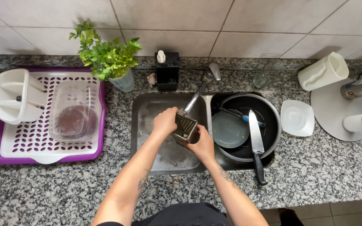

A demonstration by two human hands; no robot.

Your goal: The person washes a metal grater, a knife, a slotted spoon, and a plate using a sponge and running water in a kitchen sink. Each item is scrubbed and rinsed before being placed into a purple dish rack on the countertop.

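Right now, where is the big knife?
In the head view, the knife lies right of the hands, across the black pan at the sink's right side, its black handle reaching onto the counter.

a dull perforated metal grater (185, 125) is gripped by the left hand (164, 121) and the right hand (202, 145) over a wet, brushed steel sink (147, 125). right of the sink, a matt dark pan (269, 121) is crossed by a shiny steel knife (255, 136) with a black handle. left of the sink, glossy purple and white plastic is seen in the drying rack (42, 146), with a clear plastic container (74, 111) on it. the surface (315, 171) around the sink is polished speckled granite.
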